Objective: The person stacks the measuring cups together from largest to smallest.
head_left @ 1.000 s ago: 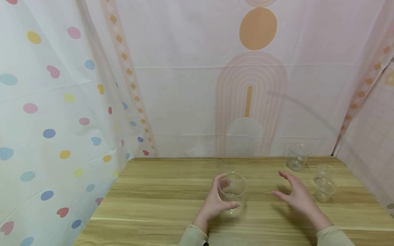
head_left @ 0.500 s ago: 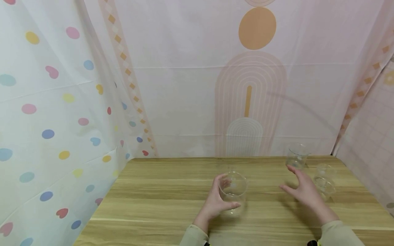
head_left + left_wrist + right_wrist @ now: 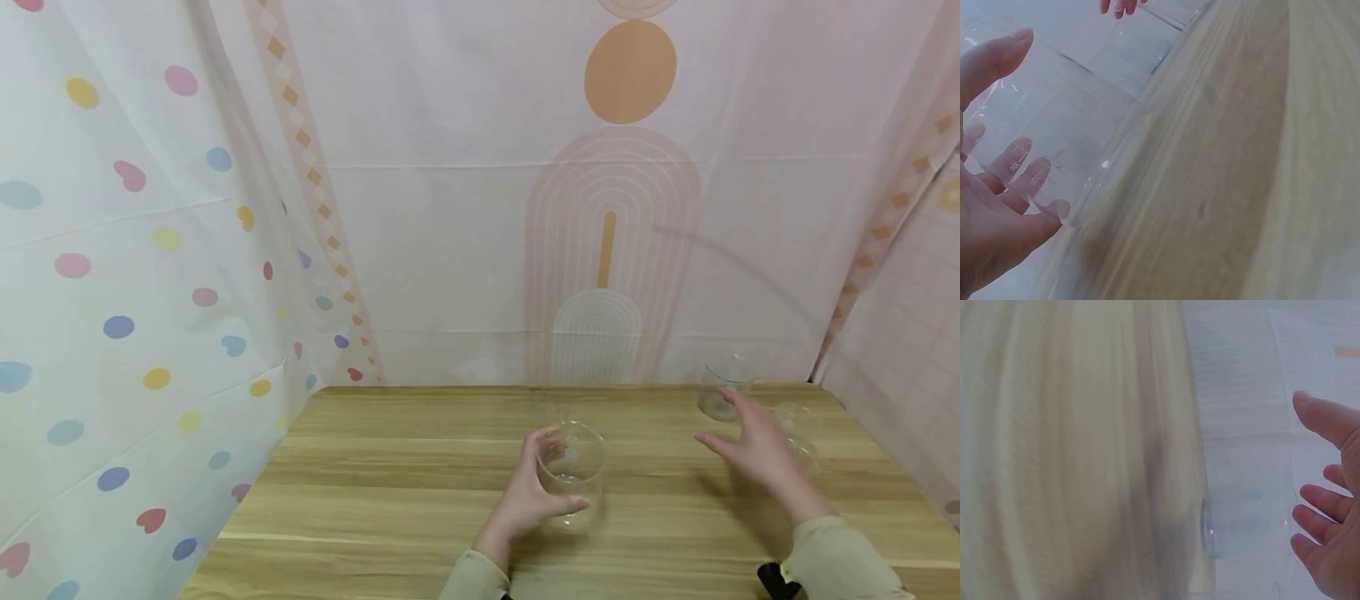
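Left hand (image 3: 525, 493) is rightly gripping the likely slick, fragile beaker (image 3: 579, 477) round its wall; right hand (image 3: 763, 446) is holding fingers (image 3: 1315, 523) spread.

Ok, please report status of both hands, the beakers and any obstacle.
Left hand holds near graduated beaker. Right hand empty, close to far beaker, contact unclear. Other clear glassware partly hidden behind right hand; nothing seen in the way.

Rightmost glassware (image 3: 801, 419) — partly hidden behind right hand (image 3: 756, 442).
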A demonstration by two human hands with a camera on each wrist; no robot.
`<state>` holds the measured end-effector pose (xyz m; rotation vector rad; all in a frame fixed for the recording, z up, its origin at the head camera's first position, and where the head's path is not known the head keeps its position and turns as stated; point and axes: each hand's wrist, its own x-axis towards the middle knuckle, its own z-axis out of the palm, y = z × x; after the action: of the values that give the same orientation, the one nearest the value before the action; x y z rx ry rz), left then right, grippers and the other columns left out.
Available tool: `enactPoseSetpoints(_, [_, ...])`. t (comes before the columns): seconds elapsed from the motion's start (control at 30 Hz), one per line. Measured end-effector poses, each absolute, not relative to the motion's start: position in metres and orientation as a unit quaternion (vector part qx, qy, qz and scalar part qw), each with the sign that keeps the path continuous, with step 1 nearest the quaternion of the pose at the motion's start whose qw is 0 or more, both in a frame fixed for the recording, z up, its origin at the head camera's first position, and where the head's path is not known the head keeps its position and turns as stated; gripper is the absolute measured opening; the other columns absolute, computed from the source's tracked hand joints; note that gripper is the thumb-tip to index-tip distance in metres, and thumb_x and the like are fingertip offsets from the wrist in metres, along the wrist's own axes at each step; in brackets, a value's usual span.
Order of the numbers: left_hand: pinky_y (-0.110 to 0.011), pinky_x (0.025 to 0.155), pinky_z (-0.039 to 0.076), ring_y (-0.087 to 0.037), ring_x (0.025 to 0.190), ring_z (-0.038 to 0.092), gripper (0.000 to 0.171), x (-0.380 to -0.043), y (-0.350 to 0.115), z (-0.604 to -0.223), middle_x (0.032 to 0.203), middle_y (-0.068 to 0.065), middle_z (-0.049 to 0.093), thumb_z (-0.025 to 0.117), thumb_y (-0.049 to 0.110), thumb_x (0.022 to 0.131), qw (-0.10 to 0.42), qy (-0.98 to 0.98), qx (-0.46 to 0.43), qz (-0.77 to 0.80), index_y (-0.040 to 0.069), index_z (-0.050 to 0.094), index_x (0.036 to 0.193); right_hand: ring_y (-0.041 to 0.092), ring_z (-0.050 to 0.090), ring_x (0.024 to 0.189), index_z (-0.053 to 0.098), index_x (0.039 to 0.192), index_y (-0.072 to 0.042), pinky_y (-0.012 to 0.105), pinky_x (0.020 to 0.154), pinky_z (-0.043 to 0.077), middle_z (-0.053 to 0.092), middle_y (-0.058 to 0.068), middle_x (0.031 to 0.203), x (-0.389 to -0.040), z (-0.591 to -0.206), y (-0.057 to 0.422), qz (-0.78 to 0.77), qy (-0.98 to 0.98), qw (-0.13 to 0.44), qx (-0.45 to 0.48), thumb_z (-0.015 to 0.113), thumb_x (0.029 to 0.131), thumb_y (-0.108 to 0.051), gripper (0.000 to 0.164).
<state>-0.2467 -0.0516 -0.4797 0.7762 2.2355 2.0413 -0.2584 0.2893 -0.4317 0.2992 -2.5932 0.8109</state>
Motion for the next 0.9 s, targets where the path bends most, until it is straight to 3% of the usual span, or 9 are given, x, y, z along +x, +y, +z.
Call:
enactPoseSetpoints(0.3, [-0.047,0.112,0.028,-0.032,0.133,0.042,0.100,-0.247,-0.051,-0.480,0.140,-0.023,0.046,0.088,-0.001,0.066,0.009,0.715,0.250,0.653,0.003,0.027,0.145,0.061,0.044,0.112,0.040,0.133,0.021,0.069,0.095,0.034,0.046,0.046,0.124,-0.272,-0.422,0.303,0.262,-0.936,0.219,0.085,0.082,0.079,-0.021,0.080])
enactPoseSetpoints(0.53, [-0.043,0.112,0.030,-0.031,0.133,0.043,0.099,-0.246,-0.051,-0.479,0.139,-0.022,0.047,0.088,-0.001,0.066,0.005,0.716,0.247,0.653,0.006,0.029,0.145,0.062,0.037,0.119,0.032,0.140,0.020,0.071,0.096,0.031,0.038,0.045,0.133,-0.284,-0.412,0.314,0.263,-0.945,0.186,0.066,0.078,0.085,-0.032,0.088])
enactPoseSetpoints(0.9, [-0.042,0.112,0.030,-0.032,0.133,0.044,0.098,-0.246,-0.051,-0.481,0.140,-0.022,0.047,0.088,-0.003,0.066,0.004,0.710,0.251,0.658,0.011,0.031,0.145,0.063,0.031,0.120,0.029,0.141,0.020,0.072,0.097,0.027,0.033,0.046,0.134,-0.299,-0.400,0.321,0.258,-0.951,0.160,0.057,0.076,0.086,-0.039,0.093])
